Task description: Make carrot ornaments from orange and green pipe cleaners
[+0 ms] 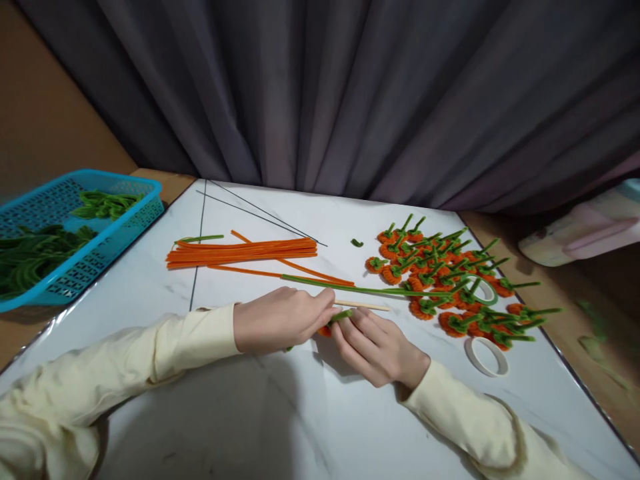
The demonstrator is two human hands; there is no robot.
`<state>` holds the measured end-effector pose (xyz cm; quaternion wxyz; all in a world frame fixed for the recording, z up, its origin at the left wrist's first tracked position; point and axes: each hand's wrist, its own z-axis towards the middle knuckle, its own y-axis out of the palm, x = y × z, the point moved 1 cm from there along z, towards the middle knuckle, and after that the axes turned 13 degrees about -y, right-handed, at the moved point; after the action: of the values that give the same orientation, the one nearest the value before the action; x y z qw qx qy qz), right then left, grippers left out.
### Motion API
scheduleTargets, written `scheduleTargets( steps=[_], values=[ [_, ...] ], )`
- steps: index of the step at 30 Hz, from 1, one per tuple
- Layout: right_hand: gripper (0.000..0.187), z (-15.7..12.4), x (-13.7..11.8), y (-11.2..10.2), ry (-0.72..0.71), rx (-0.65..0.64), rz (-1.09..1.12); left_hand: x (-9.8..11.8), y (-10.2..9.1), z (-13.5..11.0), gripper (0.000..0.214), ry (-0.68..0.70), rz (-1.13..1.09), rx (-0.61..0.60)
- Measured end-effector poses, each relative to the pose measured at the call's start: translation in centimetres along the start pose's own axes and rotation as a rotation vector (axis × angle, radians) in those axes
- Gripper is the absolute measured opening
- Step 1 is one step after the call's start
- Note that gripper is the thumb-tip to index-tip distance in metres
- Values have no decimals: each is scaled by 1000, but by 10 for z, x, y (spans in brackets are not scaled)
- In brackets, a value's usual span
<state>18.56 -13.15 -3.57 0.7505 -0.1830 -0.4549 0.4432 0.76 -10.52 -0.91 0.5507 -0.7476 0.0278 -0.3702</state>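
As two hands are meeting above a white table [345, 433], a person in cream sleeves [195, 343] is working an orange piece [325, 331] between them, low near the middle of the surface. The left hand [285, 317] is pinching it with thumb and forefinger pressed together; the right hand [373, 347] is closing in with bent fingers lying side by side, a green tip [343, 315] poking out against them. How firmly either is gripping, one cannot tell, and the right thumb is hiding from view.

Just beyond the fingertips, a thin stick [365, 306] is pointing rightward; whether a hand is holding it is not showing. Green stems [370, 290] are stretching behind the hands as far as a crowd of pumpkins [444, 273], with an orange bundle [245, 252] lying farther back.

Trouble could be coming from a loosening pinch, leaving the piece unwinding, or from too hard a squeeze, flattening its fuzz. With the stems reaching among the pumpkins, a catching knuckle could be dragging several askew. Any nudge could be sending the stick rolling.
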Motion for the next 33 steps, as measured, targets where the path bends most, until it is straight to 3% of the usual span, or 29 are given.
scheduleTargets(
  steps=[5,10,15,22,26,31,33],
  values=[
    [25,1,0,-1,-8,-20,-9,2,1,2,21,-112,-153,-109],
    [19,1,1,0,23,-20,-63,5,11,2,16,-263,-208,-90],
    [18,1,-1,2,123,-27,-41,5,25,2,7,-297,-21,72],
    [15,3,-4,1,154,-31,29,9,26,1,13,-280,343,11],
    [21,6,-7,3,303,-8,172,6,31,-2,21,-178,441,197],
    [24,10,-12,5,677,98,524,2,38,-3,29,-6,492,582],
    [21,13,-12,5,861,142,649,2,38,-3,29,34,477,677]
  ],
)
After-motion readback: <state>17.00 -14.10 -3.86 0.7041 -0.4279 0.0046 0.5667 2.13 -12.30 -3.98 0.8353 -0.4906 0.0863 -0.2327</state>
